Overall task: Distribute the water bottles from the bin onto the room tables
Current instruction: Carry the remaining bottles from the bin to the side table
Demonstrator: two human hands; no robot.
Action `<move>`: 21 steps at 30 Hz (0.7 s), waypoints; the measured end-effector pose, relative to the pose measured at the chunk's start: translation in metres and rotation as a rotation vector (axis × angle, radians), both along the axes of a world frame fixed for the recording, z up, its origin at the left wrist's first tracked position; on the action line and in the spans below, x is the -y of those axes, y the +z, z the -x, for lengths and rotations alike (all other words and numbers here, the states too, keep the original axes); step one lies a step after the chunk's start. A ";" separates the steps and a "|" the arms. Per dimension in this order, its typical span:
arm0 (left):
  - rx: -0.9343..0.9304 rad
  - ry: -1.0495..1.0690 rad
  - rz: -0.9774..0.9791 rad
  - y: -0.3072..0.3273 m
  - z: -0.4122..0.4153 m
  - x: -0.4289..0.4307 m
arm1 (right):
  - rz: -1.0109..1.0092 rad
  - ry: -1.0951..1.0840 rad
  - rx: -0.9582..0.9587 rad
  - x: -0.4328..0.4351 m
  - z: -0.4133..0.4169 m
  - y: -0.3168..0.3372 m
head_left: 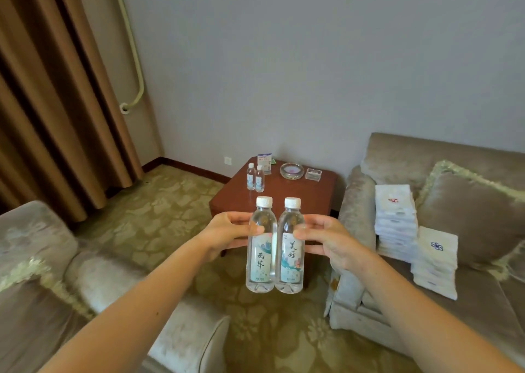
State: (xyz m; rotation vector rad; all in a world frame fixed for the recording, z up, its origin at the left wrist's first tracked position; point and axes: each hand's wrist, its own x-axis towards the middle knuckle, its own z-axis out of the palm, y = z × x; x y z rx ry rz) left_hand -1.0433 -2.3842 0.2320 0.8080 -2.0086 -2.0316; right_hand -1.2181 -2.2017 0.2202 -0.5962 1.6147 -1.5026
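Note:
I hold two clear water bottles with white caps upright and side by side in front of me. My left hand [227,232] grips the left bottle [260,259] near its shoulder. My right hand [326,240] grips the right bottle [290,259] the same way. Beyond them stands a reddish-brown corner table [298,193]. Two more small water bottles [255,177] stand upright together on its left side. No bin is in view.
On the table are a glass ashtray [291,170], a small glass dish [313,174] and a card stand [264,162]. A sofa [426,156] at right holds stacked folded white linens [396,222] and a cushion. An armchair [85,273] stands at left, brown curtains behind it.

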 end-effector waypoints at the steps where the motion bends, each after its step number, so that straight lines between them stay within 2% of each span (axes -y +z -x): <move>1: -0.001 -0.010 0.006 0.003 0.017 0.016 | 0.011 -0.008 -0.002 0.014 0.013 0.002; 11: 0.048 -0.110 0.017 -0.004 0.154 0.129 | -0.026 -0.093 0.022 0.113 0.131 -0.012; 21: 0.057 -0.089 0.006 -0.029 0.337 0.251 | -0.034 -0.102 0.018 0.232 0.309 -0.028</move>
